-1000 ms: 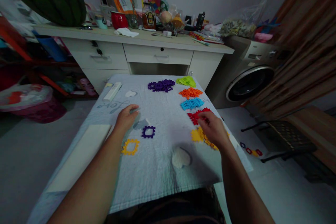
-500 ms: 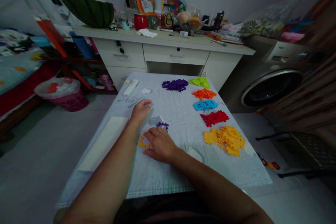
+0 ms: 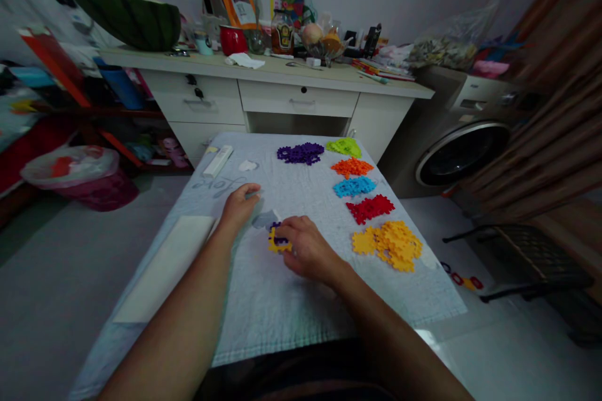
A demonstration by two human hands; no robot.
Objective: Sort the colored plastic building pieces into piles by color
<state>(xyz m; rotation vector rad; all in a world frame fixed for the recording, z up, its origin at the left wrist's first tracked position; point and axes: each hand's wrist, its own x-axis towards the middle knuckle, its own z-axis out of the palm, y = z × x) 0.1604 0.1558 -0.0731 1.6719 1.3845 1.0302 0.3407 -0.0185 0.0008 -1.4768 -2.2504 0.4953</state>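
Note:
My right hand [image 3: 308, 247] pinches a yellow square ring with toothed edges [image 3: 273, 245], a plastic building piece. Against or just behind it shows a purple toothed piece [image 3: 274, 225]; whether the two are joined I cannot tell. Resting on the cloth to the left, my left hand [image 3: 239, 207] is open, fingers loosely bent, with nothing visible in it. Along the right side lie heaps of similar pieces: yellow [image 3: 395, 245], red [image 3: 370, 208], blue [image 3: 354, 187], orange [image 3: 352, 166] and lime green [image 3: 344, 147]. A purple heap [image 3: 300, 153] lies farther back.
A pale flat board [image 3: 164, 269] lies under my left forearm's side of the table. Behind it is a white remote-like bar [image 3: 218, 161]. A white desk [image 3: 296, 97] stands beyond the table, a washing machine [image 3: 456, 138] at right, a lined pink bin [image 3: 94, 182] at left.
My right hand has closed on the yellow ring and brought it up against the purple piece. My left hand stays in about the same place. The view has turned slightly right.

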